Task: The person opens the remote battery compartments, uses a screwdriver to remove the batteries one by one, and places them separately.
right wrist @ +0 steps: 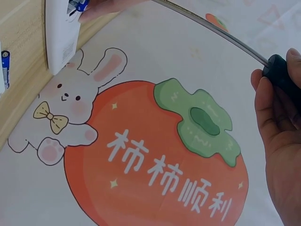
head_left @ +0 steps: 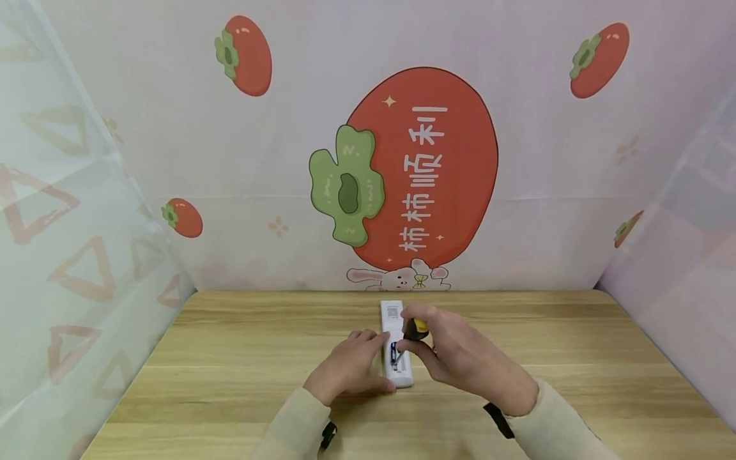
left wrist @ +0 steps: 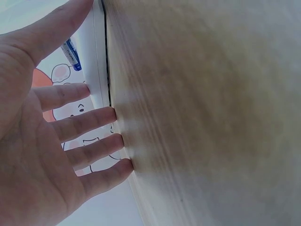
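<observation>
A white remote control (head_left: 392, 319) lies back side up on the wooden table, its battery compartment uncovered. A blue battery (head_left: 393, 352) shows in that compartment. My left hand (head_left: 352, 363) rests along the remote's left side, fingers straight; its thumb and index finger touch the remote. In the right hand (head_left: 468, 356) I hold a screwdriver (right wrist: 225, 36) by its black and yellow handle, between thumb and fingers. The thin metal shaft slants down to the compartment, with the tip at or beside the battery; exact contact is too small to tell.
The wooden table (head_left: 241, 370) ends at a back wall (head_left: 517, 268) of cloth with persimmon and rabbit prints. Pale curtains hang at both sides. Another blue battery-like piece (right wrist: 5, 66) shows at the left edge of the right wrist view.
</observation>
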The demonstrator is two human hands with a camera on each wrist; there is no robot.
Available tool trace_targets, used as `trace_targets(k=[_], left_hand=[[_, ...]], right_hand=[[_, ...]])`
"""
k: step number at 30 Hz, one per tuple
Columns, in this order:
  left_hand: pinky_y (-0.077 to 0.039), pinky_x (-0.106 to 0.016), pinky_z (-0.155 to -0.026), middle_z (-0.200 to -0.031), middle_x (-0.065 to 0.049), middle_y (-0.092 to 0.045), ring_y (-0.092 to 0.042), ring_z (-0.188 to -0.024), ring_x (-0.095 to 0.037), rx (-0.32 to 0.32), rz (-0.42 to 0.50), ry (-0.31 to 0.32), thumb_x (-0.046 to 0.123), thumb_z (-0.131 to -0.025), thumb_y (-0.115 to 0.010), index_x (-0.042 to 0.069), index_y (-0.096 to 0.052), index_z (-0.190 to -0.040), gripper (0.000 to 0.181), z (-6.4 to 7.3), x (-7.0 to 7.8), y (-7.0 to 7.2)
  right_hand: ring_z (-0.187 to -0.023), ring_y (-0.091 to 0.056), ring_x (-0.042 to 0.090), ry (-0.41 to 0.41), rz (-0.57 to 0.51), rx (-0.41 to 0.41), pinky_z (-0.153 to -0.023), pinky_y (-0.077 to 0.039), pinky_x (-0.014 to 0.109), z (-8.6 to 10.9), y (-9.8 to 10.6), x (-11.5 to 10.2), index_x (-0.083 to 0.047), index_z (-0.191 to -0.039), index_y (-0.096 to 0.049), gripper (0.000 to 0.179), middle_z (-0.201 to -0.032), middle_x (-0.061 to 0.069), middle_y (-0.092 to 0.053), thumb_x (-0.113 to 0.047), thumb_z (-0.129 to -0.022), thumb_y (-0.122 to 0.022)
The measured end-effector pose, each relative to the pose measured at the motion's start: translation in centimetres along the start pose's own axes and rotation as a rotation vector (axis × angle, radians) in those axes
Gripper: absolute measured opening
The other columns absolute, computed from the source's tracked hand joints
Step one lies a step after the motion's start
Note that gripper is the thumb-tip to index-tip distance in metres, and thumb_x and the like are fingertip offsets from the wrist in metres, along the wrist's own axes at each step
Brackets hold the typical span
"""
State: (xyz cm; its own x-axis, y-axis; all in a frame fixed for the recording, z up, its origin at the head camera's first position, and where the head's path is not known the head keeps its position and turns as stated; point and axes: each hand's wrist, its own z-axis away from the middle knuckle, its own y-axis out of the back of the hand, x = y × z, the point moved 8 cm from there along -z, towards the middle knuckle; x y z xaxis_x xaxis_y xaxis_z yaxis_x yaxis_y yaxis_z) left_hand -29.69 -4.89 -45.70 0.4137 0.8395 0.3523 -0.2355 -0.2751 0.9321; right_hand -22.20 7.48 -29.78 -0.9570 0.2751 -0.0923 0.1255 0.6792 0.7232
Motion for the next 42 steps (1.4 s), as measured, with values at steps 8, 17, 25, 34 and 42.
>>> trace_targets(k=[8, 17, 25, 34, 42], left_hand=[[-0.047, -0.049, -0.105, -0.141, -0.013, -0.055, -0.051, -0.129, -0.033, 0.014, -0.025, -0.011, 0.057, -0.077, -0.083, 0.009, -0.049, -0.15, 0.093, 0.1, 0.2, 0.2], [-0.046, -0.05, -0.106, -0.143, -0.013, -0.054, -0.05, -0.131, -0.034, 0.012, -0.025, -0.005, 0.058, -0.078, -0.083, 0.009, -0.05, -0.15, 0.093, 0.0, 0.2, 0.1], [-0.046, -0.05, -0.106, -0.142, -0.013, -0.055, -0.05, -0.131, -0.034, 0.012, -0.031, -0.006, 0.058, -0.077, -0.083, 0.008, -0.05, -0.149, 0.093, 0.1, 0.2, 0.2], [-0.047, -0.049, -0.106, -0.14, -0.012, -0.055, -0.051, -0.129, -0.033, 0.01, -0.026, 0.002, 0.058, -0.076, -0.084, 0.009, -0.05, -0.149, 0.094, 0.1, 0.2, 0.2], [-0.047, -0.05, -0.106, -0.141, -0.012, -0.055, -0.05, -0.13, -0.033, 0.007, -0.023, -0.002, 0.058, -0.078, -0.083, 0.009, -0.049, -0.15, 0.093, 0.2, 0.2, 0.3]], right_hand=[[-0.075, -0.063, 0.01, -0.015, 0.012, 0.0, -0.069, -0.055, 0.021, -0.1, 0.3, 0.1, -0.002, -0.123, -0.041, 0.037, -0.088, 0.001, -0.063, -0.031, -0.103, -0.054], [-0.075, -0.061, 0.011, -0.003, -0.017, 0.017, -0.069, -0.054, 0.021, 0.0, 0.7, 0.2, 0.0, -0.123, -0.042, 0.035, -0.093, 0.001, -0.062, -0.025, -0.103, -0.055], [-0.075, -0.061, 0.011, -0.014, -0.037, 0.023, -0.069, -0.054, 0.021, -0.2, 1.1, 0.2, -0.002, -0.123, -0.04, 0.035, -0.093, 0.001, -0.06, -0.025, -0.103, -0.056], [-0.076, -0.062, 0.011, -0.027, -0.046, 0.014, -0.069, -0.057, 0.022, -0.3, 1.3, 0.4, -0.002, -0.125, -0.039, 0.038, -0.094, 0.002, -0.059, -0.024, -0.102, -0.059], [-0.075, -0.063, 0.011, 0.005, -0.011, 0.004, -0.071, -0.055, 0.021, 0.2, 0.0, 0.1, -0.001, -0.123, -0.042, 0.035, -0.089, 0.0, -0.063, -0.024, -0.102, -0.059]])
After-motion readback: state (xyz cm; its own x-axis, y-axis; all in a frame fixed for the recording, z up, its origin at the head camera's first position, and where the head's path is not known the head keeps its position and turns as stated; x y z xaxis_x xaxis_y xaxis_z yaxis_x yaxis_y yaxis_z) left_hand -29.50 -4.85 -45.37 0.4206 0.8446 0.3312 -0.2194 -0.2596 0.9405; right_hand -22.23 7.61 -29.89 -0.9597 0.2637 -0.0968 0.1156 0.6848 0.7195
